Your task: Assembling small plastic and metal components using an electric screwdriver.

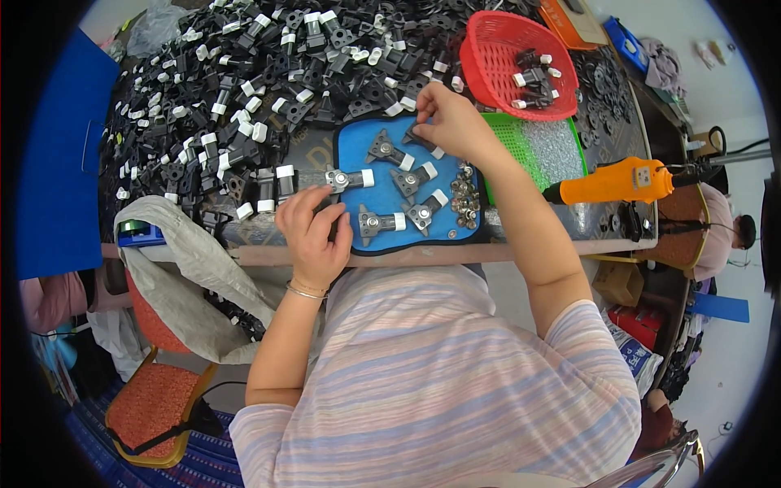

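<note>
**Laying brackets out on the blue mat**

My right hand (451, 122) is at the far edge of the blue mat (370, 232), fingertips pinched shut on a small black bracket with a white cap (425, 140), just touching down at the top right corner of the mat. My left hand (313, 232) rests at the mat's near left edge, fingers curled over another bracket (346, 179) whose white end sticks out to the right; I judge that grip closed on the piece, pressing it flat.

Several more brackets lie in a loose fan on the mat, white caps pointing mostly right, each with a shiny fastener at its middle. A little heap of metal fasteners (465, 195) sits at the mat's right edge. Beyond the mat the bench (423, 254) carries a great pile of loose brackets (244, 89), and a red basket (496, 61) with a few pieces in it stands just past my right hand. An orange power screwdriver (614, 180) lies to the right, well apart.

To do this well, I think I should set each piece apart from its neighbours, hole upward, and keep my left hand steadying until the piece lies flat.
</note>
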Demonstrator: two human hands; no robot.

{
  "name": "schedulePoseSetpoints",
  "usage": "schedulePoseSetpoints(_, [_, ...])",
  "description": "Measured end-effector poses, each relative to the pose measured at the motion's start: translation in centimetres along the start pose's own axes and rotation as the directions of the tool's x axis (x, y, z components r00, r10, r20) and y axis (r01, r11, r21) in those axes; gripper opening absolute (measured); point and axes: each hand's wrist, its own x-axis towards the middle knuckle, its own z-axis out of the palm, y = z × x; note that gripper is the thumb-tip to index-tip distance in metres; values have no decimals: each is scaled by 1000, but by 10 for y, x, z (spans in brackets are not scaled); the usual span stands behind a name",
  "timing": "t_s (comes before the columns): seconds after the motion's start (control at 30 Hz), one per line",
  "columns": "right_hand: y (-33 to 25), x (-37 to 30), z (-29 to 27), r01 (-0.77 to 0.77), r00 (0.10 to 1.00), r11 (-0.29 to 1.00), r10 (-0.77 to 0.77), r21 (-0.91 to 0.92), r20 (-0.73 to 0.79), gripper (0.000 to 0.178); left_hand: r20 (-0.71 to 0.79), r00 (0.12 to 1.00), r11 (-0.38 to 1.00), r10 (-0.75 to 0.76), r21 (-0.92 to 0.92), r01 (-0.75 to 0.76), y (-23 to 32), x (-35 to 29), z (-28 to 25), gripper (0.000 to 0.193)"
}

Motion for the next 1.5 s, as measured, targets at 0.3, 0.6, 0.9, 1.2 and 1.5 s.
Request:
schedulePoseSetpoints(0.3, [-19,-24,5,-13,949,998,30,-55,314,32,4,1000,1000,13,0,-13,-1,-1,-1,17])
schedulePoseSetpoints(0.6, [-19,-27,6,-3,952,995,32,-95,305,33,-10,1000,1000,19,0,-19,-2,-1,0,19])
schedulePoseSetpoints(0.9, [-46,-18,34,335,913,941,-336,46,230,26,-64,992,991,-112,-87,106,-7,-8,3,46])
schedulePoseSetpoints(1.2, [-60,-11,68,427,888,894,-386,-134,252,13,78,983,983,-168,90,161,-3,1,7,51])
schedulePoseSetpoints(1.5, [-69,-12,65,431,877,889,-372,-154,303,9,102,975,973,-200,139,185,-4,0,8,49])
